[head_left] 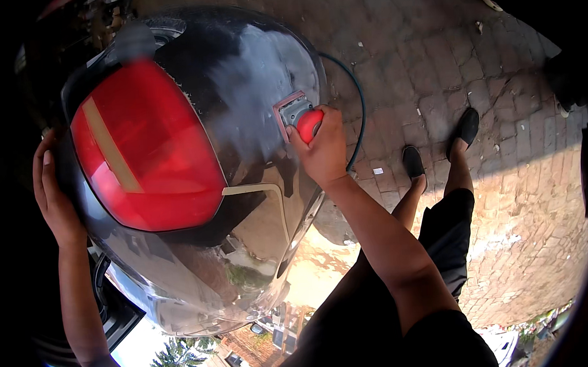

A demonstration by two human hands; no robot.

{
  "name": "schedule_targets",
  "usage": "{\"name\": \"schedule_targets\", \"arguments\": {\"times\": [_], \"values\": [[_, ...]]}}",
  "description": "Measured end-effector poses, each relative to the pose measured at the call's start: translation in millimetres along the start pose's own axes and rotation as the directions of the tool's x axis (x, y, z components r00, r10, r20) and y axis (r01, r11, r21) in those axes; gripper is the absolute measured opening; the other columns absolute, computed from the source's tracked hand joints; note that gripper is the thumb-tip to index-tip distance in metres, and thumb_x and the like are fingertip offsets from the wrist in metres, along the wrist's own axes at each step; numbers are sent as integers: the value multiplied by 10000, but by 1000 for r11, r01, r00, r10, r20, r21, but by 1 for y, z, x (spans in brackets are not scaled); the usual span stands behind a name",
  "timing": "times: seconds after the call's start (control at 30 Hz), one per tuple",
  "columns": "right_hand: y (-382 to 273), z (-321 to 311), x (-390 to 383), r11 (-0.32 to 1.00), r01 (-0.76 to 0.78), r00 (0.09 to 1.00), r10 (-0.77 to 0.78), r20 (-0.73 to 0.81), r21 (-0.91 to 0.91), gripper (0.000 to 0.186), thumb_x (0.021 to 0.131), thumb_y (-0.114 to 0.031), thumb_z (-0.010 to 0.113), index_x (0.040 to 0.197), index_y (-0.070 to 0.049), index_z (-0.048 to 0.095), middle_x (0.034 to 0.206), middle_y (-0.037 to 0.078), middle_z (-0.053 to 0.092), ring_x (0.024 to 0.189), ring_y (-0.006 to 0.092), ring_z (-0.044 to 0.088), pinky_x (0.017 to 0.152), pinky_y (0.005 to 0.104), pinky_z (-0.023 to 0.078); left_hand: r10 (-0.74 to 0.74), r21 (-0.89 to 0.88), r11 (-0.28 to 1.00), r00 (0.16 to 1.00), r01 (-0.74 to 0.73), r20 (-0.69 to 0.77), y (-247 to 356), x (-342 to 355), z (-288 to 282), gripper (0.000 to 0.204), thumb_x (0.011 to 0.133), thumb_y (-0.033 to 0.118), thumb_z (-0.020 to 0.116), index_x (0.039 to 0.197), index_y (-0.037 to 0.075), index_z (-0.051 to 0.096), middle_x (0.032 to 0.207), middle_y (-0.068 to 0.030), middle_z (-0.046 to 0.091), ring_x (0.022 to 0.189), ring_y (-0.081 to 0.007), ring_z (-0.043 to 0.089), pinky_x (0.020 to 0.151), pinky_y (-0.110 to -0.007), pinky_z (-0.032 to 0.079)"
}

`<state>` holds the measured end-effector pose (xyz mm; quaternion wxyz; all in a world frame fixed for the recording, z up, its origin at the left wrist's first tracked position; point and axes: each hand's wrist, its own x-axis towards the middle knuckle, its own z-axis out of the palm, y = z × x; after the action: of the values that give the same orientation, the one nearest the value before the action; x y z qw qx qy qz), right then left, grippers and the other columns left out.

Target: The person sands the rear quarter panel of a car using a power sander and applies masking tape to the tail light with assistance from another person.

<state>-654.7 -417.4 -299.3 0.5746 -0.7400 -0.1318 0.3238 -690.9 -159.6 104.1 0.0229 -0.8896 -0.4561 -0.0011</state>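
Red sander (298, 113), clamped in the right hand (326, 147) at the lamp's (169, 136) three o'clock, could tear the tape (255, 187) at its seven o'clock if its one-handed push skids, the open left hand (58, 203) being at the lamp's eight o'clock.

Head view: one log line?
right hand: holds sander | sander: on dark panel | left hand: beside red lamp, contact unclear

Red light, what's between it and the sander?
In the head view, just dark car panel with a cloudy whitish patch lies between the red light and the sander in your right hand.
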Motion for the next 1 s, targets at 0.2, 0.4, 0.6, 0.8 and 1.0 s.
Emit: {"name": "schedule_targets", "arguments": {"times": [0.2, 0.4, 0.6, 0.8, 1.0], "values": [[1, -2, -19, 997, -70, 998, 70, 10, 11, 638, 870, -246, 875, 1330, 23, 523, 1204, 241, 584, 1073, 466, 648, 890, 502, 546, 27, -26, 999, 999, -26, 21, 6, 1, 1, 524, 1149, 396, 440, 1505, 55, 616, 1500, -144, 645, 1463, -244, 541, 1268, -371, 334], [2, -1, -22, 994, -108, 994, 108, 3, -2, 652, 859, -264, 889, 1326, 15, 529, 1213, 243, 579, 1051, 473, 646, 873, 510, 552, 40, 4, 999, 999, -40, 18, 1, 1, -2, 523, 1149, 390, 432, 1495, 47, 623, 1503, -151, 634, 1470, -253, 530, 1263, -370, 334], [-1, -1, -14, 995, -39, 999, 39, -8, -86, 658, 866, -304, 872, 1338, -34, 503, 1266, 203, 567, 1056, 457, 678, 817, 527, 590, 46, 44, 998, 999, -47, 18, 6, 2, 0, 543, 1144, 422, 427, 1498, 61, 625, 1500, -152, 636, 1466, -265, 534, 1267, -373, 329], [4, 0, -18, 999, -45, 999, 45, -23, -18, 641, 863, -269, 881, 1328, -2, 530, 1224, 231, 590, 1042, 465, 661, 851, 500, 567, 72, 114, 991, 997, -71, -3, 3, 1, -1, 568, 1142, 458, 419, 1508, 72, 619, 1508, -159, 630, 1465, -266, 538, 1263, -385, 341], [-3, -2, -7, 1000, -26, 999, 26, -19, -11, 655, 865, -265, 883, 1344, 5, 526, 1236, 228, 593, 1057, 465, 663, 888, 500, 562, 3, 100, 995, 1000, -3, -3, 8, 0, 2, 562, 1142, 449, 414, 1510, 77, 619, 1512, -152, 626, 1480, -271, 524, 1262, -388, 347]]}}
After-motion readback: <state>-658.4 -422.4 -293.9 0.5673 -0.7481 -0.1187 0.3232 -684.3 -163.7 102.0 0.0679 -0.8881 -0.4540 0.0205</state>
